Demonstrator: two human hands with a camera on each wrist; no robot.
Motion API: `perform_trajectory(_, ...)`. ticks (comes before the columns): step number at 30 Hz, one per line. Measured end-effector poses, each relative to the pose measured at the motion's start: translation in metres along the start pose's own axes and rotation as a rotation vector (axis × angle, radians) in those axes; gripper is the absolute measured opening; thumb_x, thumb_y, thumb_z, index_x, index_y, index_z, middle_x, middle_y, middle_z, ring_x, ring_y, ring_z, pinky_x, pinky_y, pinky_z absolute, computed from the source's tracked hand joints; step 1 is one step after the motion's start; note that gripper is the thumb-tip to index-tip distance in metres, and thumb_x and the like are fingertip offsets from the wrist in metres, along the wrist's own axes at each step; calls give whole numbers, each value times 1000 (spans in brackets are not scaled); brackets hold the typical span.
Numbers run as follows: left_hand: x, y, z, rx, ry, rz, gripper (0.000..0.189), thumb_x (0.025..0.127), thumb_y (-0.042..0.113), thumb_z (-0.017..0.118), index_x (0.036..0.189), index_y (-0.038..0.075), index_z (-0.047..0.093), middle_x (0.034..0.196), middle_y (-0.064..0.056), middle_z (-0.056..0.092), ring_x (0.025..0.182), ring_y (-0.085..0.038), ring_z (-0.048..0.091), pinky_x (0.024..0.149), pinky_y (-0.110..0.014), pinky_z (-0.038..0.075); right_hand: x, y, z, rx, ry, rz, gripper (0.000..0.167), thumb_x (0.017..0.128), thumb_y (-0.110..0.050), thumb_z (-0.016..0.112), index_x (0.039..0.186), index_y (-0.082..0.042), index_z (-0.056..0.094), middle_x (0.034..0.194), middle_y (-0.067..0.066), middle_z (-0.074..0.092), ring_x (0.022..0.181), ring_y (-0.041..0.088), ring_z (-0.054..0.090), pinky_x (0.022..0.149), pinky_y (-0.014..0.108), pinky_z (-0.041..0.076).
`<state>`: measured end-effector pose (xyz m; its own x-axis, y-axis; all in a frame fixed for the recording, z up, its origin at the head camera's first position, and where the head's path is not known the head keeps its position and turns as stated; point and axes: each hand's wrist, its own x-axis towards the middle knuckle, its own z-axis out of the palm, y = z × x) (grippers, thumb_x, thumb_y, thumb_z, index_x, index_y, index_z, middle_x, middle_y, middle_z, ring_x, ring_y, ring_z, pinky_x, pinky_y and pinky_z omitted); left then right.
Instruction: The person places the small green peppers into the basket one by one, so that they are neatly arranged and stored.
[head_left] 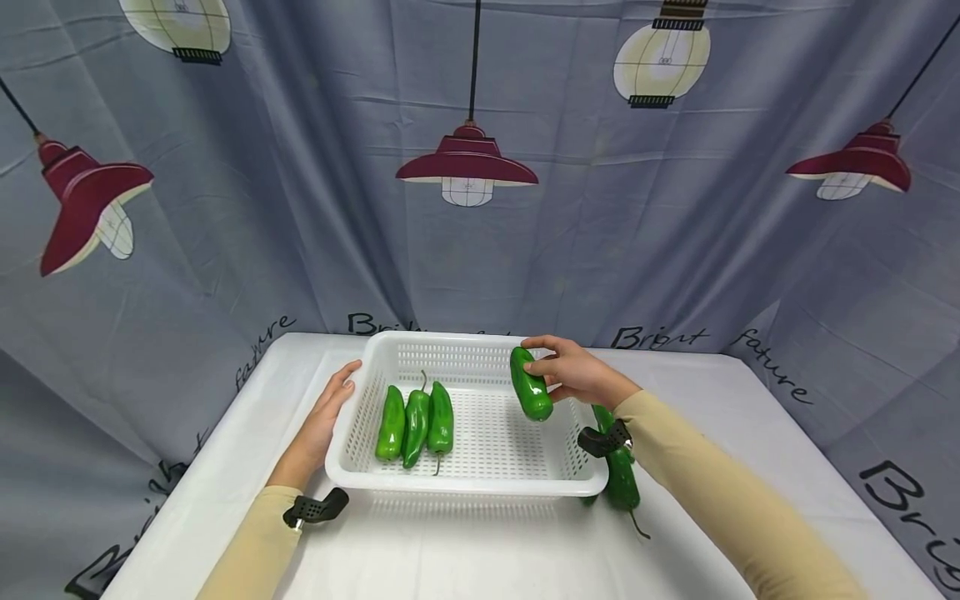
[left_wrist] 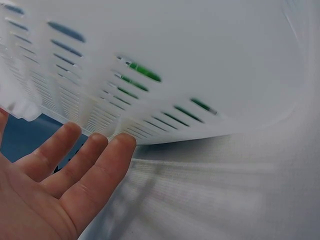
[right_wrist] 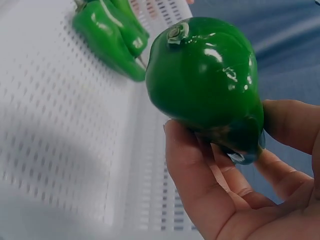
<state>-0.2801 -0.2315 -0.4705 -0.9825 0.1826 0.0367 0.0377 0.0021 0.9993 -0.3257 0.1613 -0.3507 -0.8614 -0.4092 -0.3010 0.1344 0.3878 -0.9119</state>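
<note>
My right hand (head_left: 585,373) grips a glossy green pepper (head_left: 531,385) between thumb and fingers, above the right part of a white slotted plastic basket (head_left: 465,483). Its stubby stem end shows in the right wrist view, where the pepper (right_wrist: 200,75) is held off the basket floor. Three long green peppers (head_left: 416,427) lie side by side in the basket's left half. At the basket's left side is my left hand (head_left: 318,429), holding nothing. In the left wrist view the fingers (left_wrist: 102,170) are extended close to the slotted wall; whether they touch it I cannot tell.
More green peppers (head_left: 622,483) lie on the white tablecloth (head_left: 465,558) just right of the basket, partly hidden by the right wrist and basket. A grey-blue curtain (head_left: 480,267) printed with lamps hangs behind the table. Black bands (head_left: 318,506) sit on both wrists.
</note>
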Motion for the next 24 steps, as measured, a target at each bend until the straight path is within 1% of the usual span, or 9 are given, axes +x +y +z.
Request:
perform_trajectory(2, 0, 0, 0, -5, 3, 0, 54, 112, 42, 24, 162, 23, 13, 167, -14, 24, 141, -22, 44, 98, -21, 49, 4, -2, 6, 8, -8, 2, 60, 106, -13, 53, 160, -10, 27, 143, 25, 47, 95, 21, 70, 81, 42, 62)
perform_trajectory(5, -1, 2, 0, -18, -1, 7, 55, 112, 42, 25, 162, 21, 13, 168, -15, 23, 130, -6, 49, 98, -19, 49, 11, -5, 13, 12, -9, 12, 59, 106, -13, 54, 159, -10, 29, 143, 25, 48, 94, 21, 70, 79, 41, 62)
perform_trajectory(8, -1, 3, 1, -35, -5, 15, 55, 112, 41, 26, 161, 20, 13, 167, -15, 23, 124, 1, 50, 98, -19, 49, 16, -7, 20, 7, -4, 17, 58, 106, -13, 54, 158, -11, 30, 142, 25, 49, 93, 21, 70, 78, 40, 62)
perform_trajectory(10, -1, 3, 2, -32, -4, 16, 55, 112, 41, 25, 161, 19, 13, 167, -15, 24, 126, -1, 50, 98, -19, 49, 20, -8, 24, 5, -2, 20, 57, 106, -12, 55, 158, -10, 31, 141, 25, 50, 94, 22, 70, 77, 41, 62)
perform_trajectory(11, -1, 3, 2, -33, -2, 14, 55, 112, 40, 25, 161, 20, 13, 167, -15, 24, 128, -5, 50, 98, -19, 49, 21, -8, 26, 2, -5, 18, 57, 106, -12, 55, 158, -10, 31, 141, 25, 50, 94, 22, 70, 77, 41, 63)
perform_trajectory(14, 0, 2, 2, -26, -3, 11, 54, 112, 40, 24, 162, 20, 12, 167, -15, 24, 140, -21, 45, 98, -20, 49, 25, -7, 31, -4, -10, 17, 56, 106, -12, 55, 157, -9, 32, 139, 25, 52, 94, 23, 70, 77, 41, 63)
perform_trajectory(17, 1, 1, 1, -24, -6, 15, 55, 112, 41, 24, 162, 20, 12, 168, -14, 23, 147, -34, 35, 98, -19, 48, 29, -7, 37, 0, -13, 17, 56, 105, -12, 55, 157, -9, 34, 137, 25, 55, 92, 22, 71, 76, 40, 63)
perform_trajectory(19, 1, 1, 1, -26, -7, 17, 55, 112, 41, 24, 162, 20, 12, 168, -14, 22, 149, -37, 32, 98, -18, 48, 32, -7, 41, -2, -15, 18, 56, 105, -12, 56, 156, -9, 35, 135, 24, 56, 90, 21, 71, 74, 39, 63)
perform_trajectory(24, 2, 0, 1, -35, -6, 13, 55, 112, 41, 25, 162, 20, 12, 168, -14, 22, 150, -38, 31, 98, -18, 48, 41, -6, 50, -2, -21, 21, 56, 104, -11, 57, 155, -9, 36, 135, 25, 56, 87, 19, 71, 73, 40, 63)
